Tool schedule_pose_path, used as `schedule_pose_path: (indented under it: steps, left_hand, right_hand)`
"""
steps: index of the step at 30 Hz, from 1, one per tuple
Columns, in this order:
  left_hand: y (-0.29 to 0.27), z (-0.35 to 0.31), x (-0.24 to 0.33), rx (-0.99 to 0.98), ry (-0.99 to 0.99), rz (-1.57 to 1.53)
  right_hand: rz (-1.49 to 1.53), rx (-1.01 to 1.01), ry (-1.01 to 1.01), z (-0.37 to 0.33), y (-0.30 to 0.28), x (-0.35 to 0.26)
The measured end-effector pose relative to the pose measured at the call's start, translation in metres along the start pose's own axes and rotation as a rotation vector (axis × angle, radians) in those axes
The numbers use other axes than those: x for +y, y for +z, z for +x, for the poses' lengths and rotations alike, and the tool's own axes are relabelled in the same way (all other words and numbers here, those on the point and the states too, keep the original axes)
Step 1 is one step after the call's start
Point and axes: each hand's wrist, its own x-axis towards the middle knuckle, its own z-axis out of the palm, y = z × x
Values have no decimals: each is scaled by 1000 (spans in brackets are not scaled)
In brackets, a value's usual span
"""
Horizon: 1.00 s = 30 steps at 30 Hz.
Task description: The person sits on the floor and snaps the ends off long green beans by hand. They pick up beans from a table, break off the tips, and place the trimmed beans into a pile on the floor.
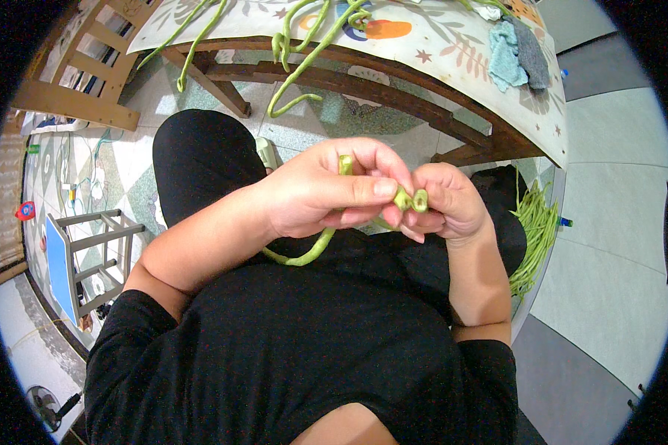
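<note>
My left hand (315, 185) is closed on a long green bean (304, 256). One part of the bean sticks up behind the thumb, and another curves down below the hand across my dark clothing. My right hand (456, 202) is closed beside it, fingertips nearly meeting the left ones, and grips a short bean piece (421, 200) whose hollow broken end faces up. A second broken end shows right beside it at my left thumb tip. How the pieces run inside the fingers is hidden.
Ahead stands a table with a patterned cloth (453, 55); several long beans (297, 81) hang over its edge. Teal and grey cloths (506, 59) lie at its right. A heap of beans (534, 230) is by my right knee. Stools (89, 252) and a fan (48, 408) stand left.
</note>
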Motion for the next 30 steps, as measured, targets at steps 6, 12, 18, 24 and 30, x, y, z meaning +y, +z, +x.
schedule_pose_path:
  steps: [6, 12, 18, 24, 30]
  left_hand:
    - [6, 0, 0, 243, 307, 609]
    - [-2, -1, 2, 198, 142, 356]
    - [-2, -1, 2, 71, -150, 74]
    - [-4, 0, -2, 43, -263, -43]
    - [-11, 1, -7, -13, -269, -173]
  right_hand:
    - [-234, 324, -11, 4, 13, -2]
    - [-265, 221, -28, 1, 6, -3]
    - [-129, 44, 48, -3, 2, -1]
    - [-10, -102, 18, 2, -3, 9]
    - [71, -81, 57, 3, -5, 12]
